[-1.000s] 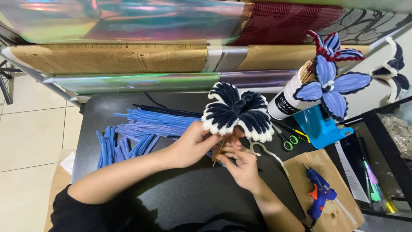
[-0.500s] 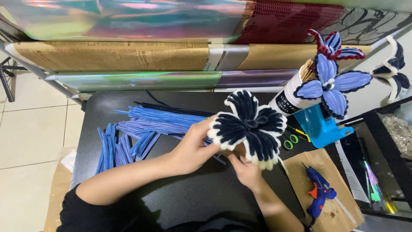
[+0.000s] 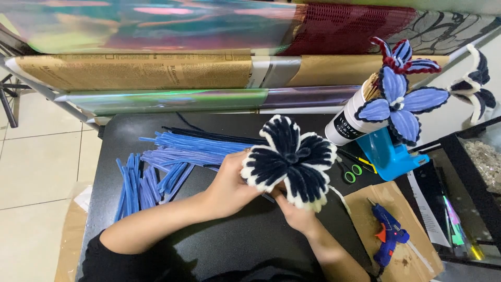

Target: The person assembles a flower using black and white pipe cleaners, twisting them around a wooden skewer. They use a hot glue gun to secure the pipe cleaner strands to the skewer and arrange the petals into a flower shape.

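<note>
Rolls of wrapping stock [image 3: 156,73]: far side, laid lengthwise left to right; iridescent film, brown printed paper, a dark red mesh roll at far right. Stacked behind the work area, probably to stay within reach.

Bench [image 3: 209,250]: black top, carrying everything below.

Pipe-cleaner stems [image 3: 177,154]: light blue and periwinkle, fanned in loose bundles at left centre, a few dark ones behind; apparently sorted by colour.

Pipe-cleaner flower [image 3: 292,162]: five navy petals edged in white, at bench centre, face turned up toward the camera, raised just above the surface.

Left hand [image 3: 229,185]: fingers curled shut around the flower's left petals from behind, steadying it.

Right hand [image 3: 295,214]: beneath the flower, closed on its underside, likely at the stem; the grip itself is hidden by the petals.

Cylindrical container [image 3: 347,122]: white with a black label band, far right, tilted, holding finished blue flowers [image 3: 396,102] upright for display or storage.

Cardboard sheet [image 3: 412,250]: near right, under a blue glue gun [image 3: 386,237], seemingly to catch drips.

Scissors [image 3: 350,171]: green-handled, just right of the flower.
</note>
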